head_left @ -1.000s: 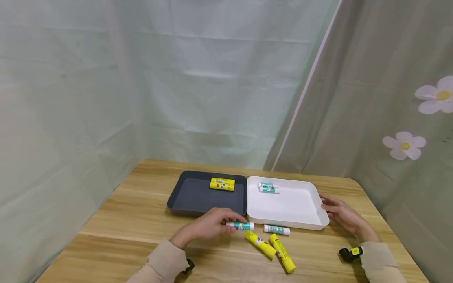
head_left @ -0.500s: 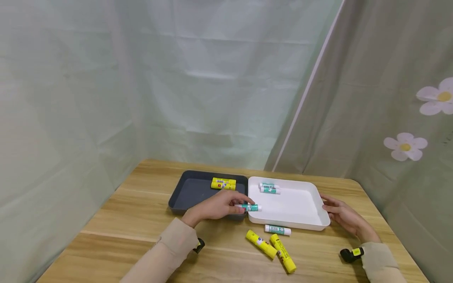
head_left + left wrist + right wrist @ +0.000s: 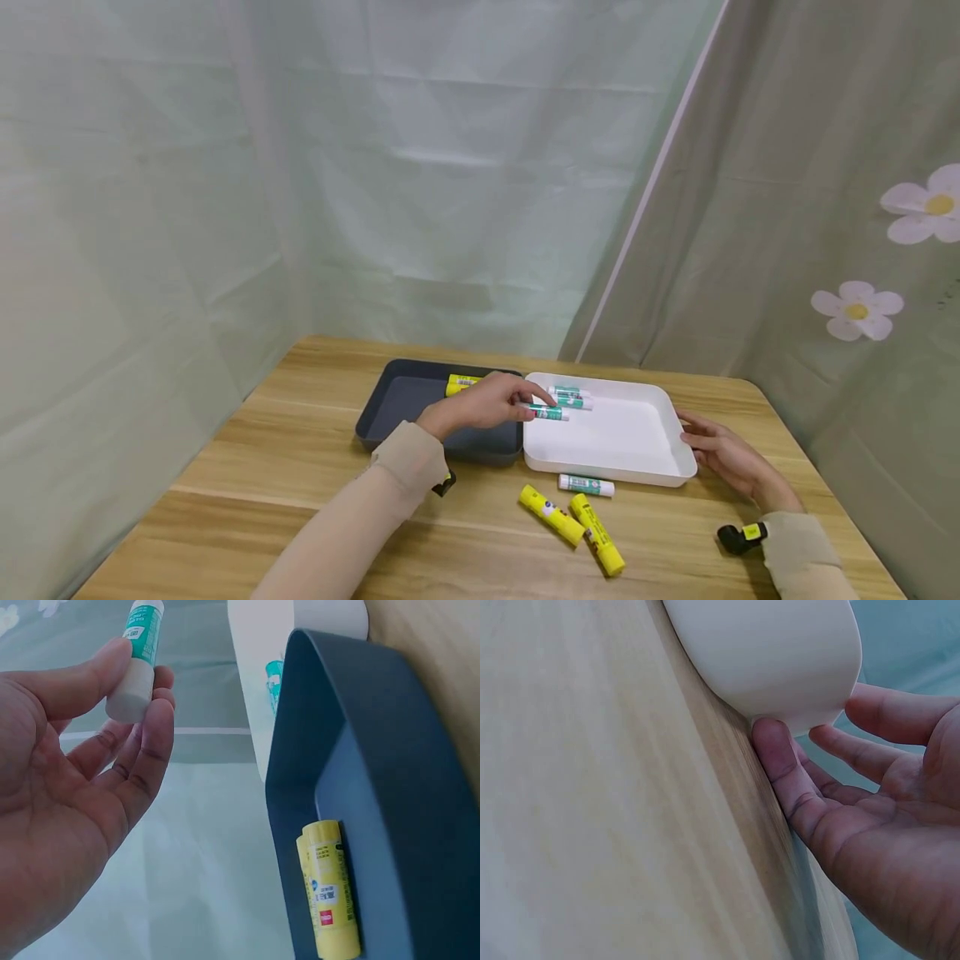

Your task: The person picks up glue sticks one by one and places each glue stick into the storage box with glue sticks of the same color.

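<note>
My left hand (image 3: 491, 402) pinches a white and green glue stick (image 3: 142, 646) between thumb and fingers, over the left side of the white tray (image 3: 607, 446). Close beyond it, two matching white and green glue sticks (image 3: 573, 402) lie side by side in that tray. My right hand (image 3: 731, 458) touches the tray's right end, fingertips against the outer wall and rim in the right wrist view. Yellow glue sticks (image 3: 330, 892) lie together in the dark grey tray (image 3: 405, 408), partly hidden by my left hand in the head view.
On the wooden table (image 3: 262, 500) before the trays lie one white and green glue stick (image 3: 587, 485) and two yellow ones, a left yellow glue stick (image 3: 551, 515) and a right yellow glue stick (image 3: 597, 535). A pale curtain (image 3: 450, 208) hangs behind.
My left hand has carried the white and green glue stick from the table in front, up and forward over the white tray. My right hand has stayed at the tray's end.
</note>
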The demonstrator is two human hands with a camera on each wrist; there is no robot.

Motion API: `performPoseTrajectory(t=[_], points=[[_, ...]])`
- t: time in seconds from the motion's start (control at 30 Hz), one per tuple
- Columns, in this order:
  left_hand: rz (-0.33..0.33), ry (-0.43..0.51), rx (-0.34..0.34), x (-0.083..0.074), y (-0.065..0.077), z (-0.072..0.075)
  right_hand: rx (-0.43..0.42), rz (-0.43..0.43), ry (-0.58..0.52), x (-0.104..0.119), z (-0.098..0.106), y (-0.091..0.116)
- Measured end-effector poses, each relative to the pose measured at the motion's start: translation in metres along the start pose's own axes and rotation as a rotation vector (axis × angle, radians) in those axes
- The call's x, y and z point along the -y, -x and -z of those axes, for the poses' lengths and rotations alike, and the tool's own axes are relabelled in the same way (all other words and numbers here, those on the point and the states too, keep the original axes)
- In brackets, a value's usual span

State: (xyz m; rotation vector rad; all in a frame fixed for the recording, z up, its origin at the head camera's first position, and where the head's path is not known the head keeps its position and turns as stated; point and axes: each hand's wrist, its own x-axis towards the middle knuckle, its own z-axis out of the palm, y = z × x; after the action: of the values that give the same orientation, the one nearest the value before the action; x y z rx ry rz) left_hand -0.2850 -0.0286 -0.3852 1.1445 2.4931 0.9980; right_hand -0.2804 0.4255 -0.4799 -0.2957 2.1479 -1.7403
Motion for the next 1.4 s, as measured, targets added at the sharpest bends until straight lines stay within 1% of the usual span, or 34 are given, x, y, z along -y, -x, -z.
performPoseTrajectory(t=[0.13,0.3,0.37,0.5,0.67,0.8,1.03,1.27,1.4], points=[[0.010,-0.020,0.013,-0.003,-0.010,0.003,-0.002,0.003,-0.010,0.002,-0.001,0.001],[0.052,0.010,0.026,-0.008,-0.016,0.005,0.014,0.018,-0.024,0.002,0.000,0.001],[0.050,0.018,0.029,-0.008,-0.019,0.004,0.016,0.018,-0.024,0.002,0.000,0.001],[0.038,0.010,0.022,-0.008,-0.027,0.001,0.011,0.011,-0.017,0.003,-0.001,0.001],[0.063,-0.002,0.003,-0.010,-0.038,-0.001,0.009,0.014,-0.028,0.003,-0.002,0.002],[0.069,-0.011,0.005,-0.010,-0.045,0.000,0.004,0.010,-0.024,0.002,-0.003,0.002],[0.050,-0.036,0.019,-0.007,-0.053,0.002,0.004,0.007,0.001,0.002,-0.002,0.001],[0.091,-0.034,0.016,-0.008,-0.061,0.001,0.015,0.018,-0.002,0.002,-0.001,0.002],[0.093,-0.054,0.033,-0.010,-0.067,0.000,0.008,0.014,-0.007,0.001,-0.002,0.001]])
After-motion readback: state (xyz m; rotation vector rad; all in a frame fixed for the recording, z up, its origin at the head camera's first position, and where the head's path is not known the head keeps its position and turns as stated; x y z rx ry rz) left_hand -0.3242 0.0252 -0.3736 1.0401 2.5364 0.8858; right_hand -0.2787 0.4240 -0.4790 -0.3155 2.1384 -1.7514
